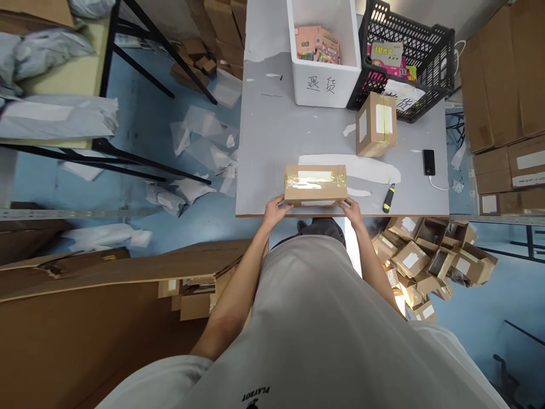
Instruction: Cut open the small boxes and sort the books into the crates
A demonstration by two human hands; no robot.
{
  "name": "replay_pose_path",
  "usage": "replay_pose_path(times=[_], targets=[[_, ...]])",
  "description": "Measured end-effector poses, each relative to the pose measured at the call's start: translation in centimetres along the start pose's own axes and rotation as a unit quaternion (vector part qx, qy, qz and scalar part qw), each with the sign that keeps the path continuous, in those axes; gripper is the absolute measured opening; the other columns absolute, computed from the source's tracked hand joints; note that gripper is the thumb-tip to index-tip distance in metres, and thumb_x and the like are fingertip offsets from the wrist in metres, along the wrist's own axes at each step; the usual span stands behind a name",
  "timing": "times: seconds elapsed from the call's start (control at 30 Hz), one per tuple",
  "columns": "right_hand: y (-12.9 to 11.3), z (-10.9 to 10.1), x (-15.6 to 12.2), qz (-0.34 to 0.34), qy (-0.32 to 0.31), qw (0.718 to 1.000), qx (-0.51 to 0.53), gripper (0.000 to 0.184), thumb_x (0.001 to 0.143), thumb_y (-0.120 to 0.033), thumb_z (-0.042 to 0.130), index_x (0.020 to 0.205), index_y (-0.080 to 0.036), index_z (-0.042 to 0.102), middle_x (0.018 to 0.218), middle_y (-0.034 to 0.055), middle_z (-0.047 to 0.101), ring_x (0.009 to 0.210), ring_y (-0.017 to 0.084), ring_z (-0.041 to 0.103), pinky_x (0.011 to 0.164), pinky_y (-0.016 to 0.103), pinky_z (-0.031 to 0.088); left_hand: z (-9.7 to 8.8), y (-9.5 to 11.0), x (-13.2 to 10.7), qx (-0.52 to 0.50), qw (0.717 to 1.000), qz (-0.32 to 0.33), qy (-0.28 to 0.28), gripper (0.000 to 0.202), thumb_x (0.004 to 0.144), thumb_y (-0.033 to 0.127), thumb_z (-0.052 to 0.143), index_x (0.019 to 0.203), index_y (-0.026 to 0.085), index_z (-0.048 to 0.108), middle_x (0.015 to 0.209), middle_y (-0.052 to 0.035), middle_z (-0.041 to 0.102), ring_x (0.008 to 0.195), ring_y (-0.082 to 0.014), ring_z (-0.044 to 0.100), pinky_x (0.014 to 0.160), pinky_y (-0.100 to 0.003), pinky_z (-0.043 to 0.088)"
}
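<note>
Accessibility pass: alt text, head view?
Left hand and right hand touch near corners of a taped box on a grey table. Beyond stand a second box, white bin and black crate; a cutter and phone lie to the right.

free tabletop (pixel 264 142) left of the box (pixel 315 183), with upright carton (pixel 377 125), white bin (pixel 319 94) and black crate (pixel 446 40) as barriers behind

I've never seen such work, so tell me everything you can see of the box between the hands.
The oblong brown box looks like cardboard. Shiny tape and a pale label cover much of its closed top; a pale patch shows on its near side. It lies lengthwise along the near edge of the table. The left hand touches its near left corner, the right hand its near right.
</note>
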State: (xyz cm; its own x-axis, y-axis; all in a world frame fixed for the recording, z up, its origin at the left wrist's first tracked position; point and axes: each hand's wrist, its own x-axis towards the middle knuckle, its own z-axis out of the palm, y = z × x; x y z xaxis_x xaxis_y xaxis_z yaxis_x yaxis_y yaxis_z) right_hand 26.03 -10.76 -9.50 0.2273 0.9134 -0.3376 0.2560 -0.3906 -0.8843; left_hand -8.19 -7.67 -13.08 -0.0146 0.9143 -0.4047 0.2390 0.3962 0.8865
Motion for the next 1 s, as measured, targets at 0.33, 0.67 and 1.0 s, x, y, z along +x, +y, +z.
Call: replay_pose_path(times=[0.33, 0.67, 1.0], targets=[[-1.5, -0.1, 1.1, -0.012, 0.002, 0.997, -0.075, 0.065, 0.091, -0.081, 0.073, 0.108, -0.021, 0.093, 0.097, 0.0091, 0.082, 0.103, 0.032, 0.075, 0.103, 0.049, 0.065, -1.7, 0.8, 0.2, 0.053, 0.998, 0.034, 0.020, 0.045, 0.098, 0.047, 0.074, 0.127, 0.015, 0.086, 0.128, -0.0162, 0.081, 0.117, -0.0316, 0.079, 0.112, -0.045, 0.064], [1.1, 0.4, -1.9, 0.053, 0.012, 0.997, -0.057, 0.054, 0.093, -0.063, 0.070, 0.115, -0.017, 0.089, 0.111, 0.0145, 0.089, 0.105, 0.033, 0.082, 0.100, 0.051, 0.068, -1.5, -1.5, -0.9, 0.034, 0.998, -0.039, 0.027, 0.042, 0.091, 0.026, 0.067, 0.128, 0.018, 0.085, 0.129, -0.0142, 0.086, 0.124, -0.0324, 0.081, 0.116, -0.049, 0.063], [-0.5, 0.5, -2.7, 0.026, 0.032, 0.997, -0.062, 0.048, 0.086, -0.058, 0.079, 0.113, -0.020, 0.091, 0.129, 0.0145, 0.086, 0.113, 0.033, 0.081, 0.111, 0.050, 0.063, -0.5, 0.0, -2.7, 0.018, 0.999, -0.006, 0.040, 0.032, 0.085, 0.039, 0.082, 0.109, 0.019, 0.088, 0.120, -0.0134, 0.086, 0.109, -0.0321, 0.083, 0.110, -0.049, 0.067]])
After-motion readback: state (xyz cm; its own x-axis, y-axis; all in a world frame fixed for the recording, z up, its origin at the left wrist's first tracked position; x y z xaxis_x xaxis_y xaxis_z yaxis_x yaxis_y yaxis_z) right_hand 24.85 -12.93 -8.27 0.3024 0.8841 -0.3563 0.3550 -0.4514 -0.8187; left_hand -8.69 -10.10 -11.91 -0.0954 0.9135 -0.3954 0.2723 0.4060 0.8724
